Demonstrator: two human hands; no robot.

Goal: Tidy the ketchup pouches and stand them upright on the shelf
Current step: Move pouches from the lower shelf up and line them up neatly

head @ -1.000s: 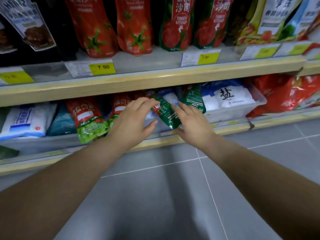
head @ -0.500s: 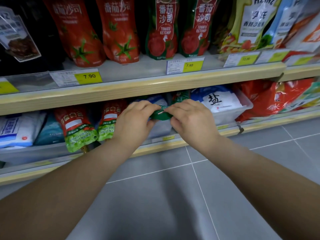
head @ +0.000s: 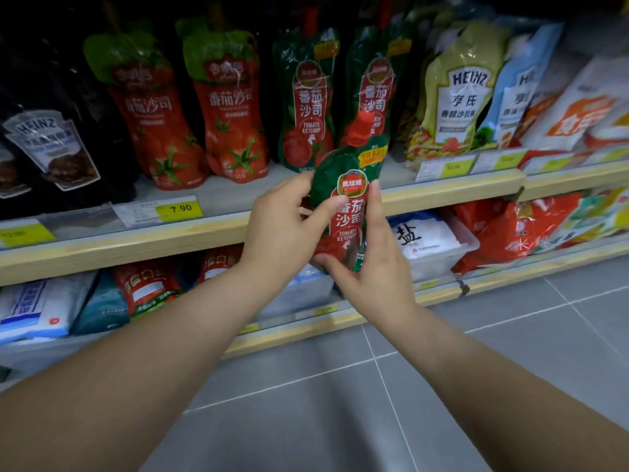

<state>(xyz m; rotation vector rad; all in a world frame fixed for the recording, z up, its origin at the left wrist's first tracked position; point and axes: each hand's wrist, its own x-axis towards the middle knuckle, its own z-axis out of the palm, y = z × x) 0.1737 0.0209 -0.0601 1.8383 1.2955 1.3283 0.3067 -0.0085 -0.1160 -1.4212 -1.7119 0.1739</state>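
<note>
In front of the upper shelf (head: 452, 195), a green-and-red ketchup pouch (head: 347, 202) is held upright in the air by both hands, its cap end uppermost and its printed face turned toward the camera. The left hand (head: 279, 233) is closed on the pouch's left edge, with the thumb laid across the printed front and the other fingers curled behind. The right hand (head: 371, 270) is closed round the pouch's lower right side, the index finger stretched up along its edge and the thumb pressed under its base. On the upper shelf directly behind the held pouch, two matching green pouches (head: 306, 103) are stood upright. Left of these, two red tomato pouches (head: 224, 107) are stood leaning slightly. Right of them, a pale Heinz pouch (head: 459, 93) is stood. A yellow price tag (head: 178, 209) is fixed to the shelf's front rail, left of the hands. Below the upper shelf, two red pouches (head: 146, 287) are lying tilted on the lower shelf (head: 340, 321).
</note>
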